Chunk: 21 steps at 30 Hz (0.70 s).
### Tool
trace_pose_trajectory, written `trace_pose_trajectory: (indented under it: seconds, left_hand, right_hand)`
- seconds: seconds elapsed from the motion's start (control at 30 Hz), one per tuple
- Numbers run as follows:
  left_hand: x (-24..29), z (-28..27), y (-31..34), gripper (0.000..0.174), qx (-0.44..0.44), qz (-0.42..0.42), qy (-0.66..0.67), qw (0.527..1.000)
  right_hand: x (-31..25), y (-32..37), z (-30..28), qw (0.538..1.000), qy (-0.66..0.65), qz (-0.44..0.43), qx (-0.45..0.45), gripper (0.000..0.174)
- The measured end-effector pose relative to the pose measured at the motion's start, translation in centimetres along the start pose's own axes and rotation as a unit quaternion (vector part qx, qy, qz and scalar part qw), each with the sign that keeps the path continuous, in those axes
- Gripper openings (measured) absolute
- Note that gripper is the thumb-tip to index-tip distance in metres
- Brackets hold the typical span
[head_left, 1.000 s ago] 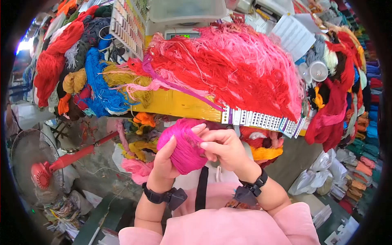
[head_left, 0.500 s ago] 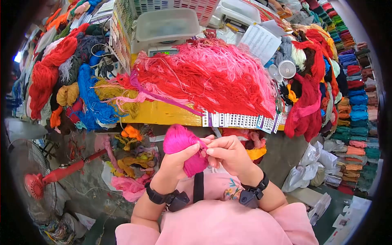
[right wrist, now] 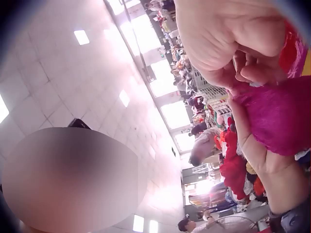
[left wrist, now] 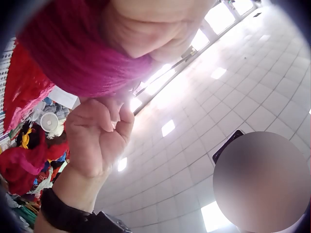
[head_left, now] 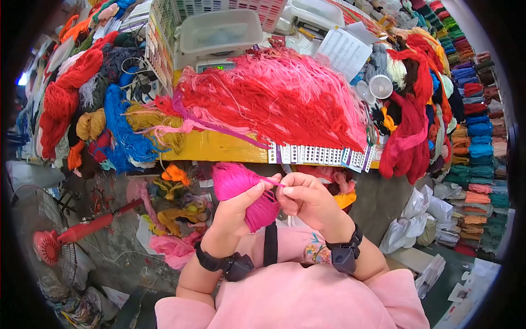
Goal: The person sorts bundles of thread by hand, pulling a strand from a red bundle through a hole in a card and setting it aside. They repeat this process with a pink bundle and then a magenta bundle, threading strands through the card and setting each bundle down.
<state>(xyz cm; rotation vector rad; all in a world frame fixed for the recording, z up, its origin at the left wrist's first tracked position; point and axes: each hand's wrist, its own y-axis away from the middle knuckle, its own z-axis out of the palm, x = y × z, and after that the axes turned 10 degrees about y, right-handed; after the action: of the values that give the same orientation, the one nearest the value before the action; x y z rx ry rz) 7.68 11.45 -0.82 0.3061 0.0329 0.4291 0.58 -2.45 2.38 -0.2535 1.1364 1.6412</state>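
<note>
The fluffy magenta bundle of thread [head_left: 241, 189] is held in mid-air before the person's chest. The left hand [head_left: 233, 214], at its 6 o'clock, has fingers and thumb curled round its middle. At 3 o'clock the right hand [head_left: 308, 200] pinches a thin magenta strand [head_left: 272, 181] off the bundle between thumb and forefinger. At 12 o'clock stands the yellow table [head_left: 219, 148], heaped with red and pink thread [head_left: 274, 98], white numbered cards [head_left: 323, 156] hanging along its edge.

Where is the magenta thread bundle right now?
Head view, centre: the left hand grips the magenta thread bundle, the right hand pinching its right side, below the yellow table edge.
</note>
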Motion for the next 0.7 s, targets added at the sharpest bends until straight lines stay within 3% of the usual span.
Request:
trace_pose_trajectory:
  seconds: [0.1,0.17,0.23,0.3,0.53,0.63,0.7]
  left_hand:
    - [-0.4,0.1,0.2,0.027,0.067,0.035,-0.033,0.997]
    - [-0.4,-0.3,0.2,0.029,0.022,0.012,0.048,0.999]
    - [-0.3,0.0,0.3,0.031,0.056,0.0,0.048,0.997]
    - [-0.3,-0.1,0.3,0.033,0.066,0.01,0.021,0.998]
    - [-0.3,-0.6,0.3,0.036,0.038,-0.004,0.052,0.998]
    - [-0.1,-0.9,0.3,0.036,0.045,-0.015,0.06,0.997]
    - [0.2,-0.9,0.4,0.035,0.018,-0.012,0.051,0.998]
  right_hand:
    - [0.3,0.2,-0.1,0.999,0.003,-0.01,-0.041,0.013]
    - [-0.3,0.1,0.7,0.999,0.037,0.013,0.008,0.014]
    - [-0.7,0.1,1.9,0.997,0.053,0.03,0.051,0.013]
    - [-0.6,0.0,2.1,0.981,0.188,0.012,0.043,0.012]
    - [-0.1,-0.2,1.1,0.98,0.19,0.027,0.061,0.009]
    - [-0.4,-0.1,0.9,0.984,0.163,0.055,0.045,0.006]
    - [-0.2,-0.2,0.4,0.994,0.102,0.019,-0.016,0.006]
